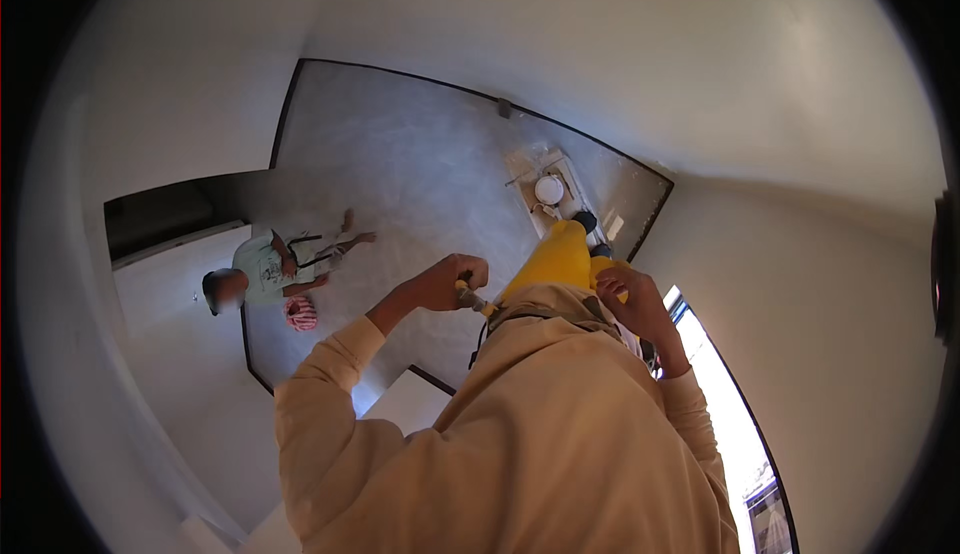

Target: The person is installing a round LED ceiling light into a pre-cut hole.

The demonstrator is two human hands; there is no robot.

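Observation:
My left hand (447, 284) is closed in front of my waist, to the left. Its fingers wrap round a small yellow-and-grey tool (468, 297), whose lower end points toward the belt of my yellow trousers (555, 259). The tool's exact kind cannot be made out. At the right side of my waist my right hand (640, 302) is raised with curled fingers. A spot of yellow shows at its fingertips; whether that is a held thing or the trousers behind is unclear. Dark straps hang at my waist.
Near my feet, a round white container (549, 190) stands on a pale board (575, 179). On the left a person (265, 266) in a cap sits on the grey floor (400, 174), beside a red-and-white striped bundle (300, 313). A bright opening (725, 394) lies at the right.

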